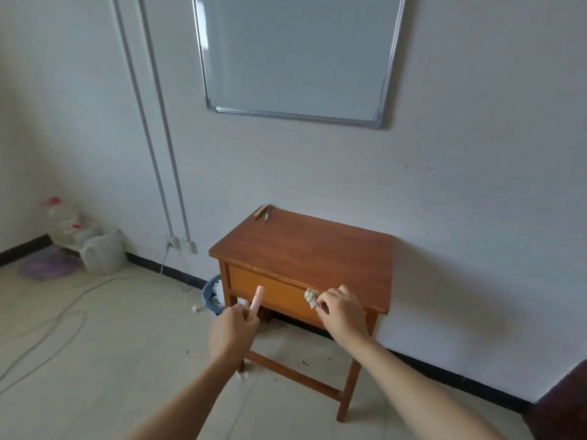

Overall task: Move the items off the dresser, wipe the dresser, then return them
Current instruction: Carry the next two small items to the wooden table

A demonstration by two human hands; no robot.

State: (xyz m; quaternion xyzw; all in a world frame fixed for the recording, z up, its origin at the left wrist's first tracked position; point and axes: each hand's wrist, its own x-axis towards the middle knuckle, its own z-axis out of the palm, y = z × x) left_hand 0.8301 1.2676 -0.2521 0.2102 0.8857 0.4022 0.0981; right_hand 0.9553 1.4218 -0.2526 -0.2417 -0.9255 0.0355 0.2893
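Head view: we see left hand (235, 328), fingers curled round pink tube (256, 301), at 7 o'clock of dresser (305, 249); right hand (341, 309) pinching pale scrunchie (312, 297) at front edge, 6 o'clock; small wooden pieces (263, 212) at top's 11 o'clock corner.

Left hand (233, 328) and right hand (341, 309): bare. Left forearm (190, 395), from 7 o'clock, and right forearm (413, 376), from 5 o'clock: bare to frame edge.

I see a white wall (476, 138) with a whiteboard (295, 52) on it and two pipes (165, 122) at left. Below are black skirting (444, 376), a pale tiled floor (111, 376) and cables (47, 328) near left.
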